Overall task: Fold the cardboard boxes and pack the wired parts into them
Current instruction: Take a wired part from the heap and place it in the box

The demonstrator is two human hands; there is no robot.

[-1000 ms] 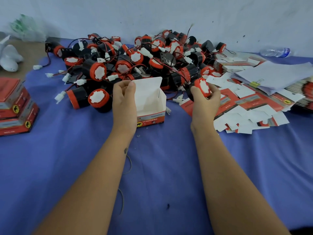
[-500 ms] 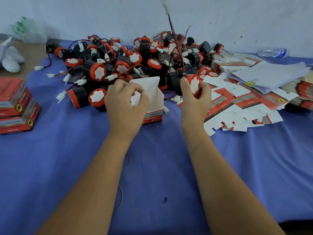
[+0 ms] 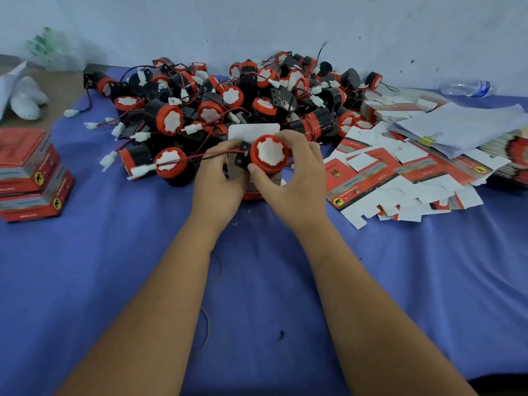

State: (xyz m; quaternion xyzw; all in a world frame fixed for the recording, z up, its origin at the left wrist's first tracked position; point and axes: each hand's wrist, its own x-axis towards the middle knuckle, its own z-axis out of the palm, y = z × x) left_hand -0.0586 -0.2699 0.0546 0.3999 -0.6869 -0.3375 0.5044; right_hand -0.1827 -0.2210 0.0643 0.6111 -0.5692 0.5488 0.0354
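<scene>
My right hand [image 3: 294, 181] grips a red and black wired part [image 3: 268, 154] with a white centre, held over the open cardboard box [image 3: 253, 131]. The box is mostly hidden behind both hands; only its white back flap and a strip of its red front show. My left hand [image 3: 221, 178] holds the box's left side, and its fingers pinch the part's red and black wire [image 3: 217, 154], which trails left to a white plug [image 3: 140, 170]. A big heap of the same wired parts [image 3: 228, 104] lies just behind.
Flat unfolded box blanks [image 3: 400, 178] are spread at the right, with clipped white papers [image 3: 463, 127] and a plastic bottle [image 3: 465, 88] behind them. Two closed red boxes [image 3: 28, 175] are stacked at the left edge. Blue cloth [image 3: 257, 281] covers the table.
My right hand brought the wired part from the right to above the box. The wire, which stood up half a second ago, now lies leftward under my left fingers.
</scene>
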